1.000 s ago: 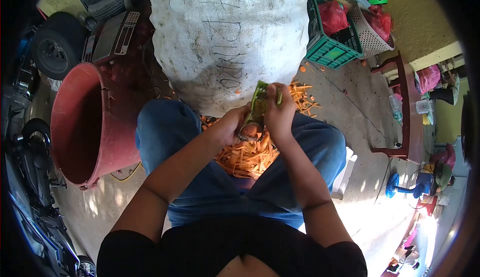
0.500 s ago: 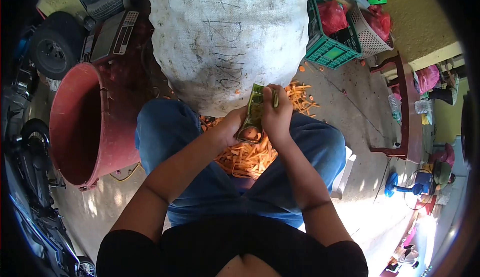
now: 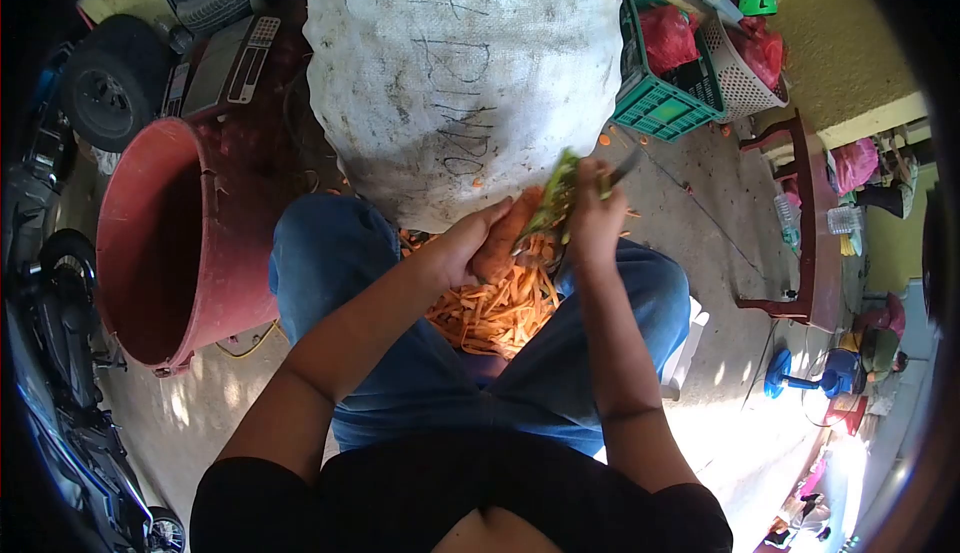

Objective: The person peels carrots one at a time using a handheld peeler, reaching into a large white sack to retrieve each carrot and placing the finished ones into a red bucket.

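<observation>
My left hand [image 3: 468, 247] is closed around an orange carrot [image 3: 504, 240], held tilted between my knees. In my right hand [image 3: 597, 218] is a green peeler [image 3: 556, 196], slightly blurred, beside the carrot's right side; a dark, blurred tip sticks out past my fingers. Beneath both hands lies a heap of orange peelings [image 3: 494, 311]. More peelings are partly hidden behind my hands. A large white woven sack [image 3: 460, 83] with dark writing stands just in front of my knees.
At left stands a red barrel [image 3: 240, 253], with a tire [image 3: 108, 83] behind it and a motorcycle [image 3: 75, 383] at the edge. A green crate [image 3: 660, 108] and a white basket [image 3: 732, 78] are at upper right, a wooden chair [image 3: 818, 233] and a blue fan [image 3: 800, 377] farther right.
My right hand and the peeler have moved right and tilted away from the carrot. The carrot, mostly hidden before, now shows in my left hand.
</observation>
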### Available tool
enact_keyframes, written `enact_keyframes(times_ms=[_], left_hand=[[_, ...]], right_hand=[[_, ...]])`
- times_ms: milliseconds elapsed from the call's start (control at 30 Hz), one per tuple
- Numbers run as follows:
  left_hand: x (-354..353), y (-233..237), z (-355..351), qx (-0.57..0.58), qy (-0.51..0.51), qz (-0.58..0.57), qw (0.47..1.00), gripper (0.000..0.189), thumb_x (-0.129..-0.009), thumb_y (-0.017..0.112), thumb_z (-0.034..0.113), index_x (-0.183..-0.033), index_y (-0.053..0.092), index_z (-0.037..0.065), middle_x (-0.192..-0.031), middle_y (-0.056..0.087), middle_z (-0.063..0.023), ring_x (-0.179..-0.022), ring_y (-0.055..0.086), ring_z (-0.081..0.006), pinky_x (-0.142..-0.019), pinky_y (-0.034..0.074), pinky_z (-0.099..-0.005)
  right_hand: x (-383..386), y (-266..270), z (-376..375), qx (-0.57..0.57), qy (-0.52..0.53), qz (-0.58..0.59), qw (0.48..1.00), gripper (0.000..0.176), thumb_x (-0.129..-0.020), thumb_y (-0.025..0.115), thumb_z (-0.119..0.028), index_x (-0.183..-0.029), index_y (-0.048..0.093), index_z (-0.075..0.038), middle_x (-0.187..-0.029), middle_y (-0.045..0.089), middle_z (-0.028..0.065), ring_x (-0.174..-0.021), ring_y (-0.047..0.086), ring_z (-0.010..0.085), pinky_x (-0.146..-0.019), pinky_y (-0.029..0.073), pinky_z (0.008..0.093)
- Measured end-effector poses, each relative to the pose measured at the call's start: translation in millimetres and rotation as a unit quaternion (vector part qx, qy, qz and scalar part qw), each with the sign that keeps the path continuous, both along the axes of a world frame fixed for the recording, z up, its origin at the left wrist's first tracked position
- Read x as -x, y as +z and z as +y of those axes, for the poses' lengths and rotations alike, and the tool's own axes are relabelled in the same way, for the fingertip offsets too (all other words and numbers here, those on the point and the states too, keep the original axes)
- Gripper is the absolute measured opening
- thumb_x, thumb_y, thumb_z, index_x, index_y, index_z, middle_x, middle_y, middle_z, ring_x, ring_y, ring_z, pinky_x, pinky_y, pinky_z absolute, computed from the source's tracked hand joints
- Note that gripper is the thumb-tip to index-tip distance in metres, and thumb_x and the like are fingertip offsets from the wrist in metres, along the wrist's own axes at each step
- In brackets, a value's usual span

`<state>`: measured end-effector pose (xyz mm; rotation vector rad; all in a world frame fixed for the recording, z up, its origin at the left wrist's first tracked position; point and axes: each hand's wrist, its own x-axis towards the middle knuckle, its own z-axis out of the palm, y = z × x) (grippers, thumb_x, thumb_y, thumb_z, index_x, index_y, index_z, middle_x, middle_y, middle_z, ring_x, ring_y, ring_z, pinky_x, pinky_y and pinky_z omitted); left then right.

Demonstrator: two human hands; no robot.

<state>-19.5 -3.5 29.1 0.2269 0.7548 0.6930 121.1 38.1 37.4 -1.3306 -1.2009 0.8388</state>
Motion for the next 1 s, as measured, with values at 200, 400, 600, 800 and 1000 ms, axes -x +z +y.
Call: enact_keyframes(times_ms=[200, 400, 600, 800, 1000], left_hand=[[2, -25, -3, -0.01, -0.009, -0.019, 1.0, 0.038, -0.088, 0.028, 0.036, -0.099, 0.045, 0.004, -0.081, 0.053, -0.0075, -0.072, 0.056, -0.0174, -0.062, 0.048, -0.0316], [-9, 1, -14, -0.065, -0.102, 0.032, 0.992, 0.04, -0.087, 0.032, 0.037, -0.107, 0.04, 0.004, -0.08, 0.052, -0.0103, -0.07, 0.055, -0.019, -0.059, 0.048, -0.0309], [-3, -16, -2, -0.026, -0.005, -0.057, 0.998, 0.032, -0.086, 0.036, 0.033, -0.098, 0.045, 0.005, -0.075, 0.052, -0.009, -0.065, 0.055, -0.0215, -0.058, 0.048, -0.0317], [-3, -12, -8, -0.023, -0.007, 0.007, 1.0, 0.031, -0.087, 0.033, 0.027, -0.09, 0.05, 0.001, -0.074, 0.055, -0.0084, -0.061, 0.054, -0.0159, -0.053, 0.045, -0.0272], [-7, 5, -18, -0.103, -0.155, 0.008, 0.983, 0.034, -0.087, 0.033, 0.032, -0.096, 0.047, 0.002, -0.073, 0.054, -0.0086, -0.06, 0.054, -0.016, -0.052, 0.045, -0.0278]], right_hand=[[17, -5, -8, -0.059, 0.031, -0.125, 0.99, 0.023, -0.083, 0.046, -0.019, -0.079, 0.052, 0.002, -0.065, 0.054, 0.0162, -0.058, 0.052, 0.0221, -0.055, 0.04, 0.0308], [-53, -12, 49, 0.007, -0.182, 0.009, 0.983, 0.024, -0.083, 0.046, -0.019, -0.075, 0.054, 0.003, -0.061, 0.053, 0.0066, -0.049, 0.049, 0.0138, -0.047, 0.039, 0.0269], [0, 1, -5, 0.031, 0.031, -0.03, 0.999, 0.027, -0.083, 0.047, -0.026, -0.08, 0.053, 0.0, -0.062, 0.053, 0.0074, -0.056, 0.05, 0.0147, -0.051, 0.039, 0.0272], [14, -4, -12, -0.069, 0.021, -0.168, 0.983, 0.022, -0.082, 0.048, -0.021, -0.08, 0.053, 0.0, -0.065, 0.056, 0.0177, -0.053, 0.054, 0.0255, -0.051, 0.041, 0.0326], [-63, -6, 56, -0.037, -0.211, -0.039, 0.976, 0.024, -0.082, 0.048, -0.021, -0.074, 0.055, 0.001, -0.056, 0.054, 0.0073, -0.047, 0.047, 0.0121, -0.044, 0.037, 0.0274]])
